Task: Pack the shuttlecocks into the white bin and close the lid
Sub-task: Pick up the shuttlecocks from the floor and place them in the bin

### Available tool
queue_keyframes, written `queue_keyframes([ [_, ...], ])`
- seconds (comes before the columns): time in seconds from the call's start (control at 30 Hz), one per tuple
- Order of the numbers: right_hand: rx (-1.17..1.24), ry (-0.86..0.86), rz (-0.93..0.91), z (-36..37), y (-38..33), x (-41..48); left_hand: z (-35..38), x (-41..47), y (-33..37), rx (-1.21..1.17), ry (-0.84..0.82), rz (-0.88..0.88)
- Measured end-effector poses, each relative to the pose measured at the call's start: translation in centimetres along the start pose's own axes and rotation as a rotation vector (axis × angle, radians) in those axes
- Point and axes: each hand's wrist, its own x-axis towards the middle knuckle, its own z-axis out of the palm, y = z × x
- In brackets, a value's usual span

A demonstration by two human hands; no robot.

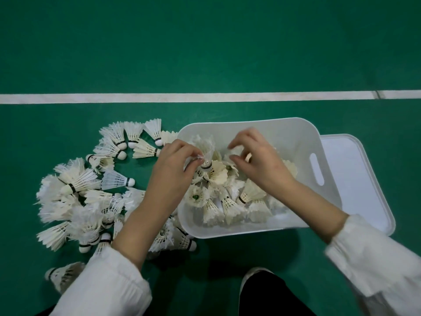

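Observation:
The white bin (305, 142) stands open on the green floor and holds several white feather shuttlecocks (230, 204). My left hand (173, 169) is over the bin's left side, its fingertips pinched on a frayed shuttlecock (206, 149) held above the ones inside. My right hand (257, 160) hovers over the bin's middle with its fingers spread and curled, nothing held. A large heap of shuttlecocks (86, 192) lies on the floor left of the bin. The white lid (355, 176) lies flat on the floor, partly under the bin's right side.
A white court line (205, 98) crosses the green floor beyond the bin. My dark trouser leg and white shoe (257, 279) are at the bottom centre. One lone shuttlecock (61, 274) lies by my left sleeve.

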Motion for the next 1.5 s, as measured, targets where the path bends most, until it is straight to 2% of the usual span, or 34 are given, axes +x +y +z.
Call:
queue_keyframes([
  [0.03, 0.016, 0.015, -0.062, -0.7, -0.4, -0.1, 0.3, 0.1, 0.1, 0.006, -0.009, 0.015],
  [0.1, -0.041, -0.059, -0.155, -1.0, -1.0, 0.2, 0.8, 0.1, 0.6, 0.02, -0.024, 0.057],
  [0.2, -0.129, -0.174, -0.175, 0.0, -0.9, 0.6, 1.3, 0.1, 1.5, 0.036, -0.052, 0.096],
  [0.37, -0.163, -0.103, -0.128, 0.3, 0.0, 0.6, 0.7, -0.1, 2.3, 0.008, -0.088, 0.119],
  [0.5, -0.229, -0.044, 0.059, 0.0, 2.4, 1.5, -2.0, -0.3, 1.6, -0.048, -0.04, -0.064],
  [0.6, -0.292, -0.082, 0.132, 1.0, 3.9, 2.9, -4.4, -1.0, -2.0, 0.064, -0.036, -0.213],
  [0.77, -0.368, -0.243, 0.191, 4.3, 4.8, 4.7, -6.5, -4.0, -8.4, 0.274, -0.248, -0.432],
  [1.0, -0.536, -0.364, 0.215, 4.7, 3.6, 4.9, -5.4, -7.4, -12.9, 0.239, -0.292, -0.567],
  [1.1, -0.679, -0.224, 0.119, 3.1, 0.2, 3.8, -4.8, -7.4, -13.6, 0.191, -0.24, -0.579],
  [1.17, -0.627, -0.18, 0.01, 2.5, -3.0, 3.0, -4.0, -7.2, -14.0, 0.174, -0.192, -0.583],
  [1.27, -0.452, -0.264, -0.135, 3.2, -7.9, 2.6, -2.5, -6.3, -14.0, 0.119, -0.144, -0.624],
  [1.37, -0.397, -0.351, -0.269, 6.3, -11.2, 3.1, -1.6, -5.3, -14.1, 0.036, -0.14, -0.689],
  [1.5, -0.501, -0.551, -0.242, 12.5, -13.1, 4.5, -1.4, -4.7, -15.0, 0.049, -0.153, -0.701],
])
